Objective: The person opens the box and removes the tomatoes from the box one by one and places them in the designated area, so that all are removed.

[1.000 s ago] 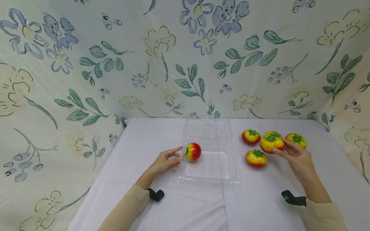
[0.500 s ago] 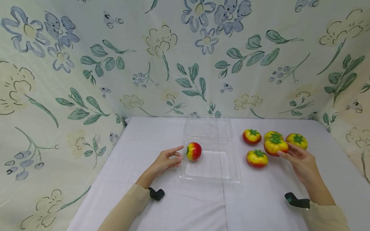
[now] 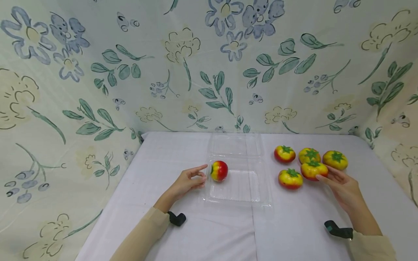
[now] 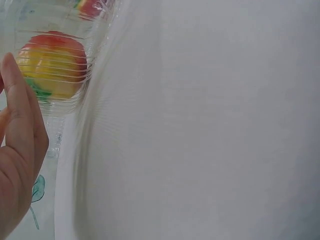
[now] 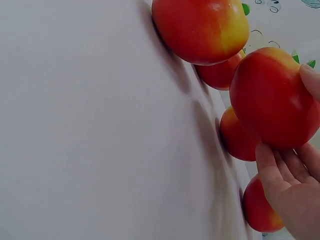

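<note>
My right hand (image 3: pixel 341 185) pinches a red-and-yellow artificial persimmon (image 3: pixel 314 171) with a green leafy top, thumb on one side and fingers on the other. In the right wrist view this persimmon (image 5: pixel 275 100) sits higher off the cloth than its neighbours. At the left edge of a clear plastic clamshell box (image 3: pixel 235 197), my left hand (image 3: pixel 186 183) has its index finger extended to the rim. One persimmon (image 3: pixel 219 171) lies tipped on its side in the box, its green top toward that hand. Through the ribbed wall the left wrist view shows the persimmon (image 4: pixel 52 65) close to the fingers.
Several other persimmons stand around the held one: a near one (image 3: pixel 290 179), a back-left one (image 3: pixel 284 154), a back-middle one (image 3: pixel 309 156) and a back-right one (image 3: pixel 335 160). The box's raised lid (image 3: pixel 235 145) lies toward the floral curtain (image 3: pixel 209 72). White cloth (image 3: pixel 169 152) covers the table.
My right hand has moved slightly right and toward me with its persimmon, uncovering more of the back-middle one. My left hand and the box stay in place.
</note>
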Demonstrator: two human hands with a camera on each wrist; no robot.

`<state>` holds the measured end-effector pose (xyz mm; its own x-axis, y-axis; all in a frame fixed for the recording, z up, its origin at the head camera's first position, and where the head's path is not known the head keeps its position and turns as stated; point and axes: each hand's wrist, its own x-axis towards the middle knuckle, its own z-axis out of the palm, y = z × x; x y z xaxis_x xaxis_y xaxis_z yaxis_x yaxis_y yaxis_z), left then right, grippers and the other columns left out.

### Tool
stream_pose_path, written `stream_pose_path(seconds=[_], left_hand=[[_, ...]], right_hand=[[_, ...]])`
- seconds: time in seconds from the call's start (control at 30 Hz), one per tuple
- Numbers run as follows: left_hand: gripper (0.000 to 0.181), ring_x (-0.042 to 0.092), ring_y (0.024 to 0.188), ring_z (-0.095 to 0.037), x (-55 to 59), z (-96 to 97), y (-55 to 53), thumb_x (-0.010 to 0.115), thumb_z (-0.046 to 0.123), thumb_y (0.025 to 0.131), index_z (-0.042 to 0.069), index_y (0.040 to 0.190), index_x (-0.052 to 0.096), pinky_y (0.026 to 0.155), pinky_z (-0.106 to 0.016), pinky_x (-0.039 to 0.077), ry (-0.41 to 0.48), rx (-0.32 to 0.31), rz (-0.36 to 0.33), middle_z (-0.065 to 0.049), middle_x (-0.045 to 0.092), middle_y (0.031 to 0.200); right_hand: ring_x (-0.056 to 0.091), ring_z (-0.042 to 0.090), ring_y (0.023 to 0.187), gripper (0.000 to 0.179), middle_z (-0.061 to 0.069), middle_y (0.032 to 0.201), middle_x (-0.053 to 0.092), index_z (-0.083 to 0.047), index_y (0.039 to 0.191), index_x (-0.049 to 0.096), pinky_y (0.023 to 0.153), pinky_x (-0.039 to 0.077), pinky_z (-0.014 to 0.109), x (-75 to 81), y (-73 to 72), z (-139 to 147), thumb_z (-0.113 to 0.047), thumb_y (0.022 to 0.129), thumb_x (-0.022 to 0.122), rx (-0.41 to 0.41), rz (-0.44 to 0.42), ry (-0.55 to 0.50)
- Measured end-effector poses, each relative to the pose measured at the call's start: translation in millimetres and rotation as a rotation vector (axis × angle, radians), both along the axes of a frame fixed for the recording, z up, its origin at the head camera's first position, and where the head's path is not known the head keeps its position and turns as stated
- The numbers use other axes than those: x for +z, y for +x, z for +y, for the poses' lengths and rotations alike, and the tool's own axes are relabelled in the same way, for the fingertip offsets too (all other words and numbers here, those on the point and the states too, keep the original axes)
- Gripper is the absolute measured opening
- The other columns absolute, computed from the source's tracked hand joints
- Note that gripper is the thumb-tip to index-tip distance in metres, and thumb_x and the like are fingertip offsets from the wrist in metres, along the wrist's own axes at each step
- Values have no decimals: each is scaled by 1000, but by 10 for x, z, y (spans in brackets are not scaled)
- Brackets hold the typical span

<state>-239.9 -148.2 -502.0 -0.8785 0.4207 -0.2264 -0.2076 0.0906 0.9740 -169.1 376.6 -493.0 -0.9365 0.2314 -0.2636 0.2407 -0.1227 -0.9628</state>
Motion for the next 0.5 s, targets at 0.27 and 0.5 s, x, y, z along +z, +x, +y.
stream_pose_path(seconds=[0.27, 0.5], left_hand=[[59, 66, 79, -17, 0, 2, -6, 72, 13, 93, 15, 148, 51, 82, -27, 58, 4, -1, 5, -12, 57, 109], [59, 67, 81, -18, -14, 2, -7, 74, 14, 91, 19, 146, 54, 84, -29, 58, 6, 9, -7, -13, 58, 111]], right_hand=[[33, 6, 134, 85, -12, 143, 40, -16, 159, 25, 100, 39, 14, -57, 39, 60, -20, 91, 76, 9, -13, 21], [39, 5, 122, 85, -18, 120, 44, -18, 159, 27, 113, 26, 26, -103, 73, 105, -22, 90, 76, 41, -47, 72]])
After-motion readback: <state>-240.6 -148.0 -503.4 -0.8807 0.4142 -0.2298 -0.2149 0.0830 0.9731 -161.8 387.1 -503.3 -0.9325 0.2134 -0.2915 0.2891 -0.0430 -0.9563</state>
